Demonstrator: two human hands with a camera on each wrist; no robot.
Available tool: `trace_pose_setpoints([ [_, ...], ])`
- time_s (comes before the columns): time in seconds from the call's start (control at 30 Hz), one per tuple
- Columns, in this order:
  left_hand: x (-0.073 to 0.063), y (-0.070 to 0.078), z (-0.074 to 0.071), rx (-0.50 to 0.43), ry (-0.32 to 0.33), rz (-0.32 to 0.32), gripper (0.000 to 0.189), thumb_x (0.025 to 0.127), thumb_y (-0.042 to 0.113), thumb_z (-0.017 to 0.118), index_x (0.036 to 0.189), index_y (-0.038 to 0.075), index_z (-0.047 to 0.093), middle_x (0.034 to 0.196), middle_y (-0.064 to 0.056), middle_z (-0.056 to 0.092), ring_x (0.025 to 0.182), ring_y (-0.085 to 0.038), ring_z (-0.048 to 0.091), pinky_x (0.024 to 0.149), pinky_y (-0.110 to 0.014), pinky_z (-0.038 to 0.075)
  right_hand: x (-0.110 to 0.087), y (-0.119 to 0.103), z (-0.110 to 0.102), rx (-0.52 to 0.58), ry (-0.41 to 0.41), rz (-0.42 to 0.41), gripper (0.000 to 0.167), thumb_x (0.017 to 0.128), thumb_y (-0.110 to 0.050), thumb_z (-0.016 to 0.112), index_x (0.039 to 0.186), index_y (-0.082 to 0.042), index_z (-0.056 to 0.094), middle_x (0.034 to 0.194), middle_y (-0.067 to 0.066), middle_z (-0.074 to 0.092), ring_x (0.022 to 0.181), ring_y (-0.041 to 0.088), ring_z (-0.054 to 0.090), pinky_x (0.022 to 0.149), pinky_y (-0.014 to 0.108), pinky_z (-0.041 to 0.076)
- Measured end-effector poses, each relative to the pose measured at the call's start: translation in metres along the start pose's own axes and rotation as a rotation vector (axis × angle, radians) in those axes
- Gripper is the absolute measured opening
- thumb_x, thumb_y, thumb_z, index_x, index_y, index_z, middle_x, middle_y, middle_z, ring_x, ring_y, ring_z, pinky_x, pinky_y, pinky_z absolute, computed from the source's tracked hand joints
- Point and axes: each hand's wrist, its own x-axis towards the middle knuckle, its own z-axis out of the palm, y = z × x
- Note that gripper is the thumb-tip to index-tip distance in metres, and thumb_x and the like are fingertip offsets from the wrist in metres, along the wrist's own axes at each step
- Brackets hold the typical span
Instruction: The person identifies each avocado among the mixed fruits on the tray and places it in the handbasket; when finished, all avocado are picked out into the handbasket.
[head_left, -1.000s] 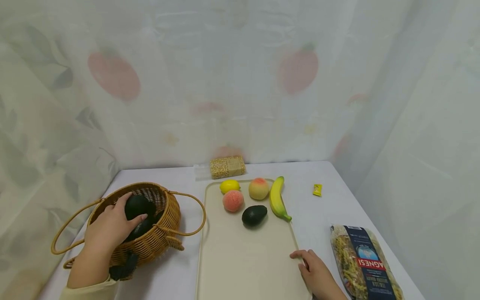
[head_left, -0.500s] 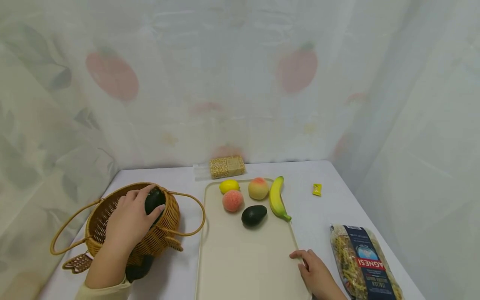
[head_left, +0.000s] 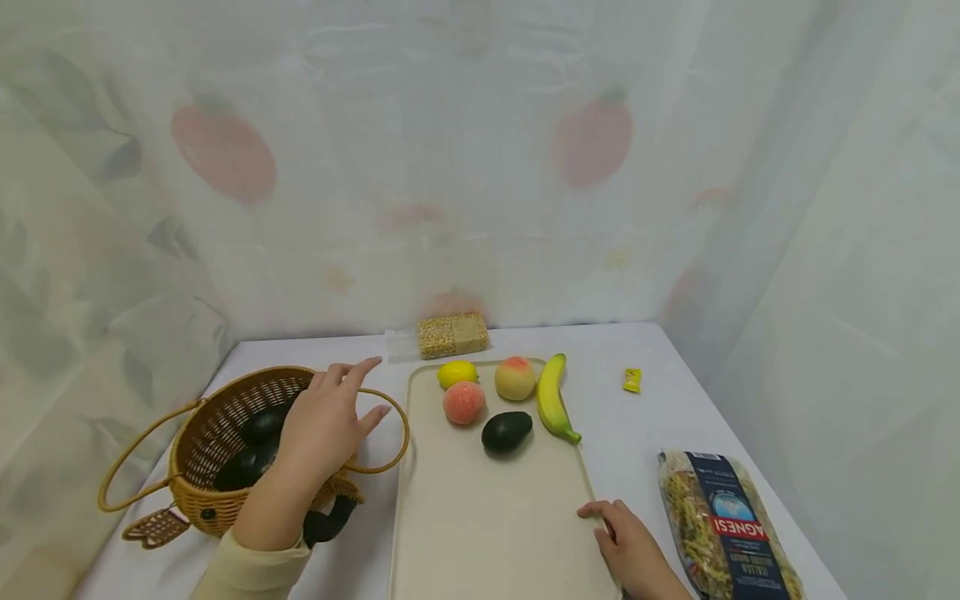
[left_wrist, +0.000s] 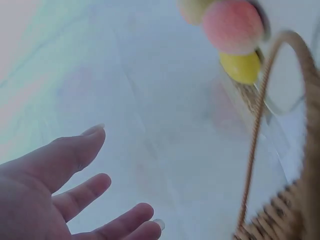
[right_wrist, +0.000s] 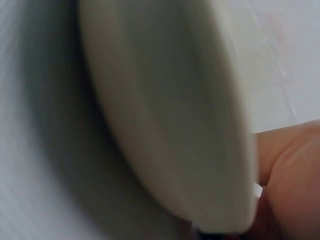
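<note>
My left hand hovers above the right side of the wicker basket, fingers spread. Nothing shows between its thumb and fingers in the left wrist view. Two dark avocados, one behind the other, lie inside the basket; my forearm covers part of its interior. At the right rim of the beige tray, my right hand holds the edge with curled fingers. On the tray are an avocado, a pink peach, a yellowish peach, a lemon and a banana.
A clear bag of yellow kernels lies behind the tray. To the right are a small yellow wrapped candy and a bag of pasta. One basket handle sticks out toward the tray. Curtains surround the table.
My left hand has let go of the avocado in the basket and moved right, its fingers opening. More of the basket's inside shows now. The right hand has stayed at the tray rim.
</note>
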Motion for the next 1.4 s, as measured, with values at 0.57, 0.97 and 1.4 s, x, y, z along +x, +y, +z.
trace_pose_setpoints([
  [0.57, 0.018, 0.074, 0.052, 0.055, -0.099, 0.207, 0.067, 0.088, 0.041, 0.086, 0.145, 0.019, 0.058, 0.125, -0.012, 0.062, 0.114, -0.033, 0.06, 0.09, -0.051, 0.054, 0.001, 0.001, -0.001, 0.014, -0.024, -0.007, 0.029, 0.1, 0.005, 0.061, 0.119, -0.013, 0.072, 0.081, 0.006, 0.04, 0.064, 0.019, 0.036, 0.056, 0.029, 0.034],
  [0.97, 0.026, 0.1, 0.083, 0.041, -0.103, 0.326, 0.061, 0.089, 0.038, 0.086, 0.142, 0.02, 0.063, 0.127, -0.006, 0.062, 0.122, -0.031, 0.057, 0.093, -0.048, 0.05, 0.0, -0.001, -0.002, 0.008, -0.013, 0.005, 0.029, 0.099, 0.006, 0.061, 0.118, -0.013, 0.072, 0.082, 0.006, 0.04, 0.066, 0.02, 0.036, 0.057, 0.028, 0.034],
  [1.4, 0.04, 0.113, 0.117, 0.107, -0.167, 0.346, 0.056, 0.091, 0.043, 0.083, 0.14, 0.023, 0.065, 0.122, -0.003, 0.062, 0.116, -0.025, 0.058, 0.099, -0.047, 0.048, 0.0, 0.0, 0.0, 0.008, 0.0, -0.006, 0.03, 0.099, 0.007, 0.06, 0.118, -0.013, 0.071, 0.083, 0.005, 0.041, 0.067, 0.02, 0.039, 0.057, 0.028, 0.035],
])
